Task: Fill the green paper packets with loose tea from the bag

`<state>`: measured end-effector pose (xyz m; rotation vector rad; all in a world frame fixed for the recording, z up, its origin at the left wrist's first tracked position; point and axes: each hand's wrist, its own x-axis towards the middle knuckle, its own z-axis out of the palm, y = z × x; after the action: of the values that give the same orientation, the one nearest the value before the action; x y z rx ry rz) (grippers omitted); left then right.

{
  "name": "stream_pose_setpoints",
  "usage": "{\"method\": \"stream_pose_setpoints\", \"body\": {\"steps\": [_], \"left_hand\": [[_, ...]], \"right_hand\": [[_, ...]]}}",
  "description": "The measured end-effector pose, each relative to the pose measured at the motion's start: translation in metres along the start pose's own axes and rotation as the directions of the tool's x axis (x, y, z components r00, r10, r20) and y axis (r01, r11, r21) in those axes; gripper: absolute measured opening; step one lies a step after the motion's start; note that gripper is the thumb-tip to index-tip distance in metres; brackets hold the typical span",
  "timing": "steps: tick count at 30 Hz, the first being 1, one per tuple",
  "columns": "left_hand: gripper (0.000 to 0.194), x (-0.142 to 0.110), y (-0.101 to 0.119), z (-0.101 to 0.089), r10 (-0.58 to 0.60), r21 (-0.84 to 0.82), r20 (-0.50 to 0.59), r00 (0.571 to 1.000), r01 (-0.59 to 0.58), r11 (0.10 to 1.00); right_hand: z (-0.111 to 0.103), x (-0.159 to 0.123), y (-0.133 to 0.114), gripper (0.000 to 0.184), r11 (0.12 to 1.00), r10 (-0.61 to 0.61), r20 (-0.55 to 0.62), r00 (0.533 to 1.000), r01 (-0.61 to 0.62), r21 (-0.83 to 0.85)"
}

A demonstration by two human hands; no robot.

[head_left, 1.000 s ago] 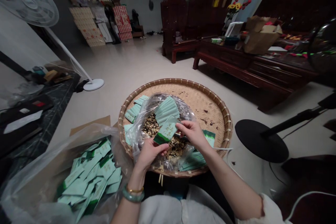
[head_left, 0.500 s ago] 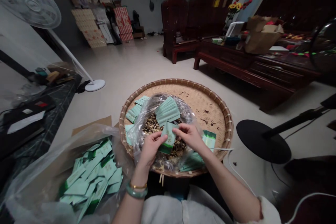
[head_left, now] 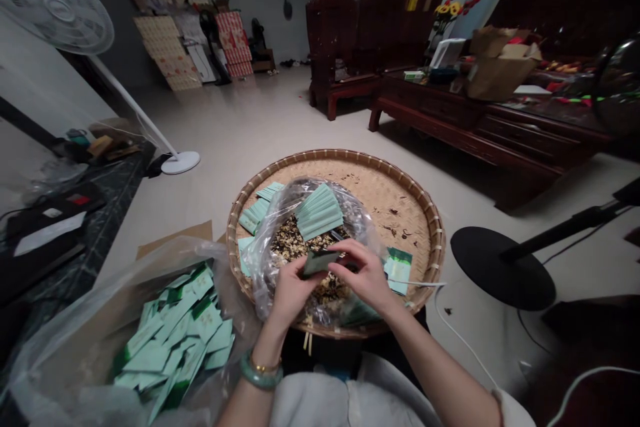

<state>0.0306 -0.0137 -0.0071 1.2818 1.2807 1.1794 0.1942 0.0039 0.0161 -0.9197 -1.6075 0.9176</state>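
Note:
Between my hands is a small green packet (head_left: 320, 263), tilted so that its dark edge faces me. My left hand (head_left: 293, 290) grips its left end, and the fingers of my right hand (head_left: 361, 270) pinch its right side. Beneath them lies a clear plastic bag (head_left: 267, 233) of loose dried tea-like bits (head_left: 290, 240), spread open in a round woven bamboo tray (head_left: 405, 187). A fanned stack of pale green packets (head_left: 320, 211) rests on the bits. The handle of a metal tool (head_left: 336, 235) shows just behind my right hand.
More green packets (head_left: 399, 270) lie at the tray's right and left edges. On the left stands a plastic-lined box (head_left: 113, 300) heaped with packets. A white fan (head_left: 181, 161) and a black round stand base (head_left: 503, 267) flank the tray. A wooden table (head_left: 465, 120) is beyond.
The packet has turned from showing its printed face to being tipped nearly edge-on, its dark side toward me. My right hand has shifted slightly down over it.

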Motion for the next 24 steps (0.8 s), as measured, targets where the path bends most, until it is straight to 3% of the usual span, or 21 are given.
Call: {"method": "stream_pose_setpoints", "body": {"steps": [4, 6, 9, 13, 16, 19, 24], "left_hand": [[0.021, -0.003, -0.003, -0.002, 0.186, 0.048, -0.037, 0.982, -0.184, 0.982], [0.025, -0.004, -0.003, -0.002, 0.237, 0.047, -0.038, 0.971, -0.235, 0.971], [0.026, -0.005, -0.001, -0.003, 0.286, 0.068, -0.042, 0.957, -0.283, 0.957], [0.031, -0.006, 0.000, -0.006, 0.319, 0.202, -0.051, 0.946, -0.303, 0.931], [0.041, -0.006, -0.001, -0.007, 0.367, 0.327, -0.027, 0.930, -0.339, 0.882], [0.051, -0.006, -0.004, -0.008, 0.418, 0.412, 0.017, 0.908, -0.388, 0.825], [0.055, -0.005, -0.013, -0.009, 0.441, 0.468, 0.051, 0.896, -0.411, 0.782]], "right_hand": [[-0.016, -0.007, -0.027, 0.016, 0.912, -0.366, 0.047, 0.929, 0.368, -0.183], [-0.020, -0.008, -0.036, 0.015, 0.846, -0.443, 0.096, 0.892, 0.451, -0.285], [-0.019, -0.008, -0.043, 0.014, 0.773, -0.472, 0.130, 0.872, 0.480, -0.415], [-0.016, -0.007, -0.043, 0.009, 0.706, -0.406, 0.177, 0.897, 0.430, -0.563], [-0.016, -0.003, -0.038, 0.004, 0.674, -0.228, 0.265, 0.937, 0.348, -0.652], [-0.013, 0.002, -0.031, 0.005, 0.654, -0.070, 0.321, 0.945, 0.286, -0.700], [-0.004, 0.006, -0.020, 0.016, 0.681, -0.020, 0.288, 0.957, 0.224, -0.697]]}}
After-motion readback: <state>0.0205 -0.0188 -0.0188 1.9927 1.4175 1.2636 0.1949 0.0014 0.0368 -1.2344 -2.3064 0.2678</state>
